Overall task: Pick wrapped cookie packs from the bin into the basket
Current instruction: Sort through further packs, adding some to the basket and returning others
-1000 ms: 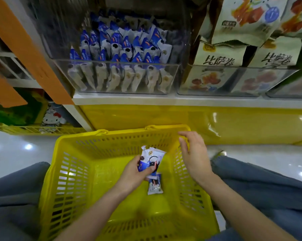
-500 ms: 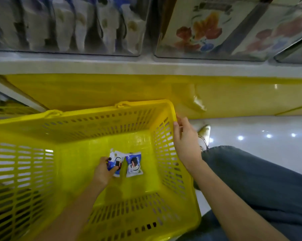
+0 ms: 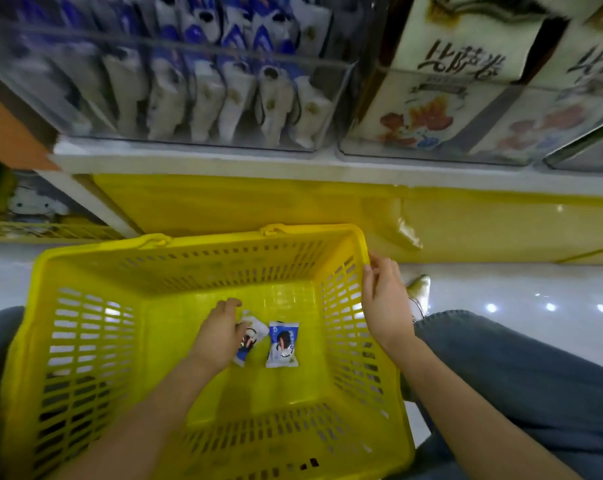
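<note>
Basket (image 3: 203, 242), yellow. Left hand (image 3: 220, 332) grip touches left cookie pack (image 3: 251, 336) beside right cookie pack (image 3: 282, 344); pinching or not, cannot tell. Right hand (image 3: 385, 299) grip curls over rim.

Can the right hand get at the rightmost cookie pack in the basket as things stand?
Probably yes: the right hand sits at the right rim of the yellow basket, the top is open, and that cookie pack lies uncovered on the floor. The left hand covers only the neighbouring pack.
</note>
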Tool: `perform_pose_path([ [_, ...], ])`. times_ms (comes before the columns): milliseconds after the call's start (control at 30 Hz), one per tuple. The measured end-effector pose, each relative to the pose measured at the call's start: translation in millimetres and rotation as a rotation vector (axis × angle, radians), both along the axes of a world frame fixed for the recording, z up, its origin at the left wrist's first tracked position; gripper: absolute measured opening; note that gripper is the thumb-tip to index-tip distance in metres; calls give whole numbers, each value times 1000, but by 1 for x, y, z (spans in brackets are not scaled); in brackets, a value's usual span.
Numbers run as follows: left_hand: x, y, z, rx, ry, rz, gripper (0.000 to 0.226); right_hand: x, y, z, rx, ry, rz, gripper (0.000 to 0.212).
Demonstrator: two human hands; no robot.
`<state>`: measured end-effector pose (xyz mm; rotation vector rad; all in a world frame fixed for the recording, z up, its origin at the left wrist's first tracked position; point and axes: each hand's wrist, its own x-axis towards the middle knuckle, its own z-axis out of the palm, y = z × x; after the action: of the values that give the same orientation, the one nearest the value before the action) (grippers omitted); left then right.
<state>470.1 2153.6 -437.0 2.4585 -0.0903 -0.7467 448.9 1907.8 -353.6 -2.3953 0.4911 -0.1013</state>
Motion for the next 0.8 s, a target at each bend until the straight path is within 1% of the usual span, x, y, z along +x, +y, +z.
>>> perform_pose_path([
  [67, 15, -1, 36, 48, -185, -75, 39, 0, 4, 9, -40, 3, 29, 27],
  [200, 43, 0, 125, 91, -556, -170, 35, 9, 18, 44, -213, -25, 171, 29],
  [333, 58, 15, 213, 71, -838, -209, 34, 29, 41, 105, -297, -209, 370, 25],
  [400, 65, 27, 248, 81, -968, -210, 32, 42, 54, 140, -300, -303, 465, 23],
  [467, 73, 41, 275, 106, -1062, -187, 31, 56, 71, 174, -310, -437, 561, 21],
  [533, 83, 54, 292, 119, -1108, -156, 33, 75, 89, 202, -309, -564, 638, 22],
  [600, 92, 65, 301, 154, -1098, -178, 37, 100, 106, 223, -277, -600, 649, 23],
  [700, 101, 75, 302, 196, -966, -233, 40, 148, 128, 240, -248, -511, 611, 27],
  [800, 104, 82, 296, 225, -918, -254, 39, 201, 141, 242, -241, -403, 611, 30],
])
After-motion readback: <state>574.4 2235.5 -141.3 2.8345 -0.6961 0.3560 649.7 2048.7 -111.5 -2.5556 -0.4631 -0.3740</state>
